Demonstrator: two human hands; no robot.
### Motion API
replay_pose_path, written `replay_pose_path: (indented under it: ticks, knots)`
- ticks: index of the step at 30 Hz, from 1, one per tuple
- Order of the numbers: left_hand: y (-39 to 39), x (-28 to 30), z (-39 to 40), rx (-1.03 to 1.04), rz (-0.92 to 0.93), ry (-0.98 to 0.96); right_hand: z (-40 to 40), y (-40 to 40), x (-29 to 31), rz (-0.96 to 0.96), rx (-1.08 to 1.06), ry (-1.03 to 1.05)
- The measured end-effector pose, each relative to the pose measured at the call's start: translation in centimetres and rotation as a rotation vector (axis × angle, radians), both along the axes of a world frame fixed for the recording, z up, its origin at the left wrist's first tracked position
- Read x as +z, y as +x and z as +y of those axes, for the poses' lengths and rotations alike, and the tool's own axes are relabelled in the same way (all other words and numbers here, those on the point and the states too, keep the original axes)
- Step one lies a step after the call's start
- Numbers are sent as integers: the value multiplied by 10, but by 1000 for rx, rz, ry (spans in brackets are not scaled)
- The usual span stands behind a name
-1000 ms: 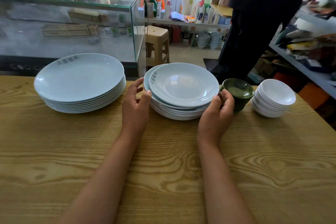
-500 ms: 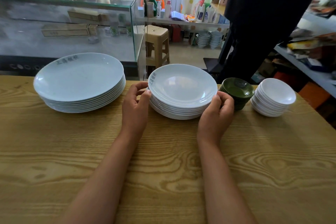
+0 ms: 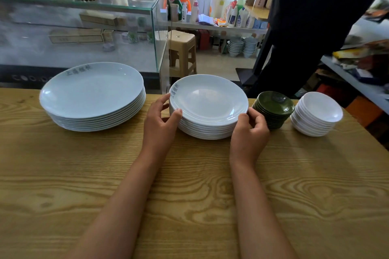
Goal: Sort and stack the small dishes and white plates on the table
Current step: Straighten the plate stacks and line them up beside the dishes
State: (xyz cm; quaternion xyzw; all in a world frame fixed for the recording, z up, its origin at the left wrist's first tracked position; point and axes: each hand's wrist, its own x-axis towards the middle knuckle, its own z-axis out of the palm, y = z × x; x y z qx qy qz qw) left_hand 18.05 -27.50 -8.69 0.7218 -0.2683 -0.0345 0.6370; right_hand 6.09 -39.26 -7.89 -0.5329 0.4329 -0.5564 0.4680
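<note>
A stack of medium white plates (image 3: 208, 103) stands in the middle of the wooden table (image 3: 189, 185). My left hand (image 3: 161, 124) holds its left rim, thumb and fingers curled against the edge. My right hand (image 3: 249, 130) grips the stack's right rim. A taller-spread stack of large white plates (image 3: 92, 94) stands to the left. To the right are a stack of small dark green dishes (image 3: 273, 109) and a stack of small white dishes (image 3: 317, 113).
A glass display case (image 3: 84, 33) runs behind the table on the left. A person in dark clothes (image 3: 311, 23) stands close behind the table's far right. A plastic stool (image 3: 182, 52) and shelves with bottles lie beyond.
The top plates of the middle stack, offset to the right a second ago, have been pushed into line. The person behind has shifted position. Both hands stay at the stack's rims.
</note>
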Motion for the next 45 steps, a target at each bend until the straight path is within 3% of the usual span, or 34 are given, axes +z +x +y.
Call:
replay_pose_path:
  ticks: [3, 9, 14, 29, 37, 45]
  knots:
    - [0, 0, -1, 8, -42, 3, 0, 1, -1, 8, -3, 1]
    - [-13, 2, 0, 13, -508, 100, -1, -1, -2, 4, 10, -4]
    - [-21, 1, -5, -51, -718, 183, -1, 1, -4, -13, -20, -18]
    - [-11, 3, 3, 171, -629, 351, 8, 22, -8, -9, 447, 58]
    - [-9, 0, 1, 194, -632, 378, 7, 23, -10, -19, 466, 95]
    - [-15, 2, 0, 192, -638, 432, 0, 10, -5, 57, 334, 94]
